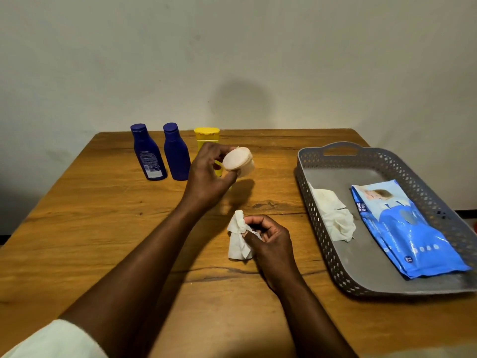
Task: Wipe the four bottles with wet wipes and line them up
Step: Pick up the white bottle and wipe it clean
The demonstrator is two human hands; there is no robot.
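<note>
Leftmost, two blue bottles [148, 153] [176, 152] and a yellow bottle [206, 138] stand in a row at the table's [77, 215] far edge. Beside them I see my left hand [206, 177] gripping a small pale jar [238, 162], raised and tilted. Nearer, my right hand [268, 236] pinches a crumpled wet wipe [238, 236]. Rightmost, a grey tray [320, 228] holds a used wipe [335, 218] and a blue wipe pack [405, 228].

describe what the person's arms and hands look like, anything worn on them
Both forearms are bare from elbow to wrist. The left hand and right hand wear no gloves, and no rings, watch or bracelets show on the fingers or wrists. The only clothing in view is a cream-white sleeve, pushed up on the left arm at the bottom left corner.
</note>
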